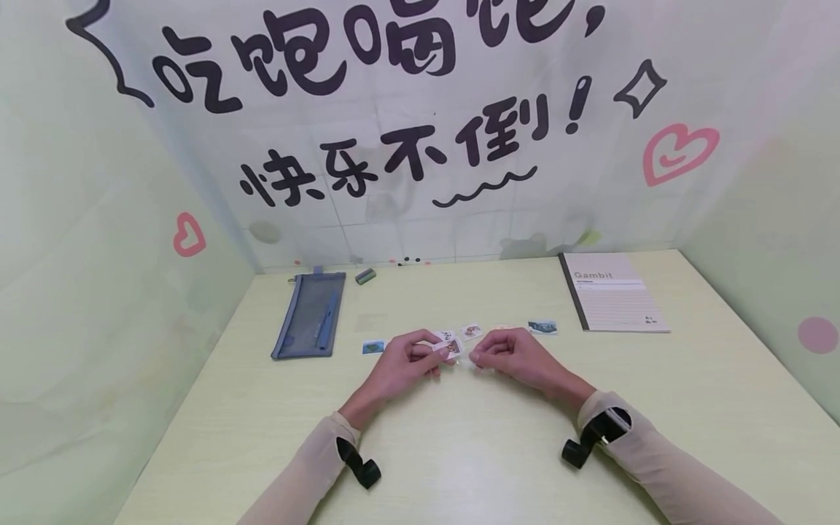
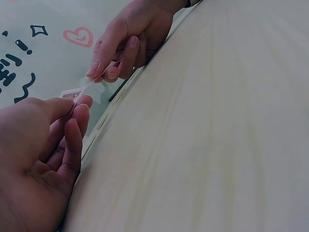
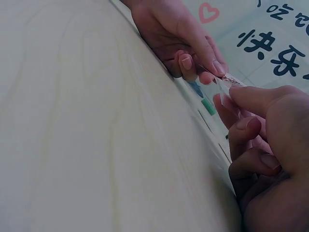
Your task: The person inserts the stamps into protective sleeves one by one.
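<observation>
My left hand (image 1: 405,362) pinches a small white-bordered picture stamp (image 1: 451,348) between thumb and fingers. Across from it, my right hand (image 1: 520,356) pinches the edge of a thin clear plastic sleeve (image 2: 98,89), fingers curled. The sleeve stretches between both hands and overlaps the stamp in the wrist views; how far the stamp sits inside it I cannot tell. Just beyond the hands lie a stamp with a brown figure (image 1: 471,332) and a black-and-white one (image 1: 445,335). A blue stamp (image 1: 373,347) is left of the left hand, and a landscape stamp (image 1: 542,327) lies beyond the right.
At the left of the table (image 1: 420,467) lies a blue mesh pencil case (image 1: 305,313) with a blue pen inside. Behind it is a small green-and-dark eraser (image 1: 365,276). A Gambit notebook (image 1: 613,299) lies at the back right. Printed curtains enclose the table.
</observation>
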`<state>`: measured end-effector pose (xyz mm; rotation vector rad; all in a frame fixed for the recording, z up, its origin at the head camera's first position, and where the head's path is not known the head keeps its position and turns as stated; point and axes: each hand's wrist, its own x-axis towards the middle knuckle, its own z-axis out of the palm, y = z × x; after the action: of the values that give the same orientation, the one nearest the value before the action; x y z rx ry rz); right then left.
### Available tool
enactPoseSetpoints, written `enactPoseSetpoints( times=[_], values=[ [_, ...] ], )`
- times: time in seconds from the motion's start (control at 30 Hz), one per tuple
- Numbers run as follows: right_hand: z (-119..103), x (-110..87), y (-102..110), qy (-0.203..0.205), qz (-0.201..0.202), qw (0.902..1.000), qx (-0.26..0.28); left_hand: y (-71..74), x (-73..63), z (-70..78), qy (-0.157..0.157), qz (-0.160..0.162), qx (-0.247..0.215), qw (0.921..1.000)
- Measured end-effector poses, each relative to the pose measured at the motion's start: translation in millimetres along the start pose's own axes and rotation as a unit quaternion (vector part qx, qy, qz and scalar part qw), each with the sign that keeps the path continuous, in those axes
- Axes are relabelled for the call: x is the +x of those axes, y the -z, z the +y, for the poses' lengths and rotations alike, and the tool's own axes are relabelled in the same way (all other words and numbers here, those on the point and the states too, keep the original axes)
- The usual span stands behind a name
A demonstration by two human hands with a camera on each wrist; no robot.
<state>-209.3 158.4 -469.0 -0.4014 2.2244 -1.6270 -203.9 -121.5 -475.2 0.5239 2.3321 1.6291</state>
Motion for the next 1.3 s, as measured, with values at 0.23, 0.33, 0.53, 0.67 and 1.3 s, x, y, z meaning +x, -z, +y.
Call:
enactPoseSetpoints(
  times=[0.23,0.33,0.53,0.67,1.3],
  values=[
    [-0.8,-1.3,-1.0,0.005,0.005,1.0000,0.001,-0.7,0.0,1.2,0.002,-0.006,0.002,1.0000],
    [-0.7,-1.1,-1.2,0.005,0.013,0.9999,0.006,-1.0,0.1,1.0,0.002,-0.008,0.004,1.0000],
    [0.4,-0.6,-1.7,0.007,0.026,0.9996,-0.005,-0.8,-0.1,0.4,0.000,-0.001,-0.002,1.0000],
    [0.9,-0.8,-1.1,0.012,0.024,0.9996,-0.009,-0.2,0.3,-0.9,0.003,0.011,-0.015,0.9998],
    [1.9,0.1,1.2,0.019,0.023,0.9995,0.000,1.2,0.1,0.4,0.009,0.027,-0.045,0.9986]
  ],
)
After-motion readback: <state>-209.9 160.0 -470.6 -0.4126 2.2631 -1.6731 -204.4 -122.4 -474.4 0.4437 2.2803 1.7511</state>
